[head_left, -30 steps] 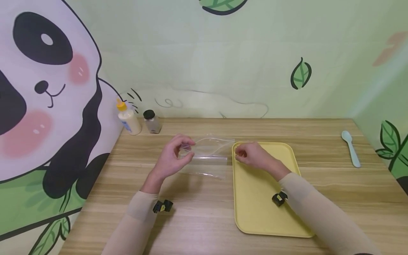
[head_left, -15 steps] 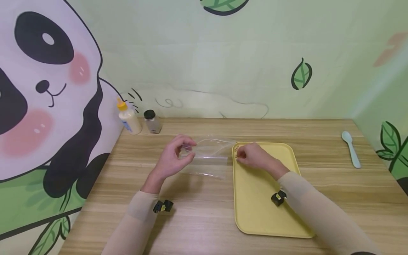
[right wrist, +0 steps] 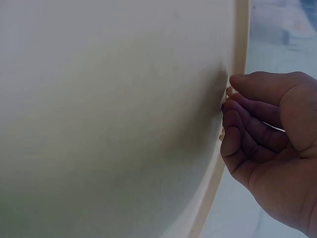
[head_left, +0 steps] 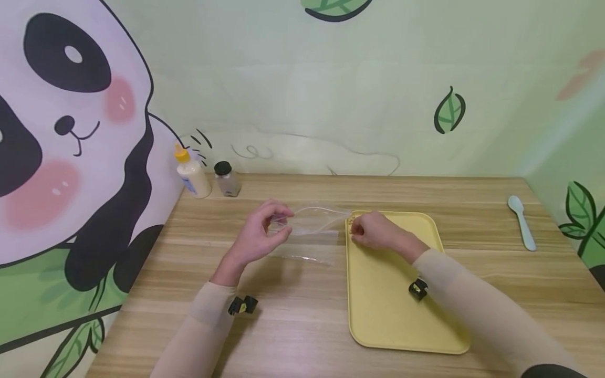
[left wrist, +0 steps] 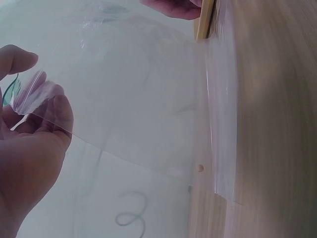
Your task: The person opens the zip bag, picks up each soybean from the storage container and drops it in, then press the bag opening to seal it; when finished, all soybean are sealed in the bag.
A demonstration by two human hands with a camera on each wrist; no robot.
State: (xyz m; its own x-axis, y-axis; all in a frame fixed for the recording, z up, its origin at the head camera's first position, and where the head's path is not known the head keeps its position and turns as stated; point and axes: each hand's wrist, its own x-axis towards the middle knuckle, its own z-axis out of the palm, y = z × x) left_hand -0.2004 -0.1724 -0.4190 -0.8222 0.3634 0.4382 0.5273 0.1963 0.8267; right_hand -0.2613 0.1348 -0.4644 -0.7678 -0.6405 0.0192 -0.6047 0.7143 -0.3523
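My left hand (head_left: pixel 260 231) curls round the left end of a clear zip bag (head_left: pixel 307 244), thumb and fingertips apart. The bag's mouth gapes, its upper part raised above the table. In the left wrist view a small round tan piece (left wrist: pixel 200 168) shows through or beside the plastic; I cannot tell which. At the far left corner of the yellow tray (head_left: pixel 392 315), my right hand (head_left: pixel 378 231) has its fingers bent together over small tan pieces (head_left: pixel 350 223). One small tan piece (right wrist: pixel 229 91) shows between thumb and index fingertips in the right wrist view.
A bottle with a yellow nozzle cap (head_left: pixel 194 176) and a small black-lidded jar (head_left: pixel 228 181) stand at the table's back left. On the right lies a pale blue spoon (head_left: pixel 522 223). A panda-painted wall (head_left: pixel 283 94) borders the table.
Both hands stay nearly in place. My right fingertips have shifted very slightly, and the tan pieces at the tray's corner show more plainly. The view has shifted a little.
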